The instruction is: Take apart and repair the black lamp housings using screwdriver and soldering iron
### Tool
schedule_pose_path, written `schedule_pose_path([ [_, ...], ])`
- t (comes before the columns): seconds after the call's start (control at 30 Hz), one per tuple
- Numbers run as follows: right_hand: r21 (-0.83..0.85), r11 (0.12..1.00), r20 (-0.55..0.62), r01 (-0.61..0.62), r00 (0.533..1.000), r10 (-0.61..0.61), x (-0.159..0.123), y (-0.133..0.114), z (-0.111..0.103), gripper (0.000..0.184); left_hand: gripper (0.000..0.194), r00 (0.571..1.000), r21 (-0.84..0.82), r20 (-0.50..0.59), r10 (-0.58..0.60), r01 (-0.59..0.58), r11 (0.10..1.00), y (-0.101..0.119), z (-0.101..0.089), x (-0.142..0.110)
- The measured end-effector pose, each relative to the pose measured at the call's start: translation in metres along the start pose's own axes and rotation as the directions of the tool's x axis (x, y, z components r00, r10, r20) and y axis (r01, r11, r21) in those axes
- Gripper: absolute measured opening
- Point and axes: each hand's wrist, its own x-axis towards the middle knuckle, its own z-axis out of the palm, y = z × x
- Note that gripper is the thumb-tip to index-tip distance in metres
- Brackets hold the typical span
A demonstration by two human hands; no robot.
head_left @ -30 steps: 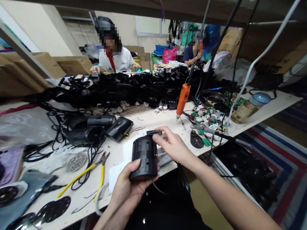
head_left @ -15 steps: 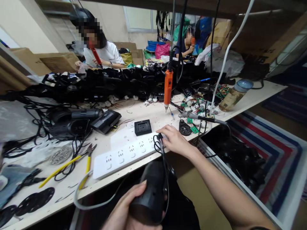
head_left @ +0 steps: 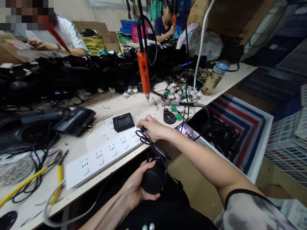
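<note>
Black round thing [head_left: 153, 179] sat below table [head_left: 134, 108] edge, over lap [head_left: 177, 199]. I had left hand [head_left: 135, 187] curled round it. Right hand [head_left: 154, 127] pinched black plug [head_left: 143, 128] at right end of white power strip [head_left: 105, 159]; couldn't tell if plug was in. Loops of black cord [head_left: 153, 145] hung in way, between both hands. Black box [head_left: 123, 122] sat just behind strip. Orange driver [head_left: 144, 72] hung past box, to right. Yellow cutters [head_left: 59, 177] lay by strip's left end. I saw soldering iron [head_left: 179, 103] farther right, near small green boards [head_left: 178, 117].
</note>
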Motion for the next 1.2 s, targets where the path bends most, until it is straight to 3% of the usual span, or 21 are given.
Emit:
schedule_pose_path([
  [0.17,-0.013,1.000,0.038,-0.005,0.999,0.005,0.000,0.002,-0.001,0.038,0.035,0.986,0.009,-0.079,-0.145,0.147,0.989,0.001,0.006,0.011],
  [0.53,-0.005,1.000,0.052,0.030,0.998,-0.030,-0.003,0.003,-0.004,0.037,0.035,0.976,-0.027,0.002,-0.217,0.217,0.976,0.002,0.005,0.025],
  [1.2,0.008,0.998,0.060,0.067,0.996,-0.068,0.000,0.011,-0.003,0.036,0.034,0.980,-0.056,-0.056,-0.192,0.189,0.980,0.002,0.014,0.010],
])
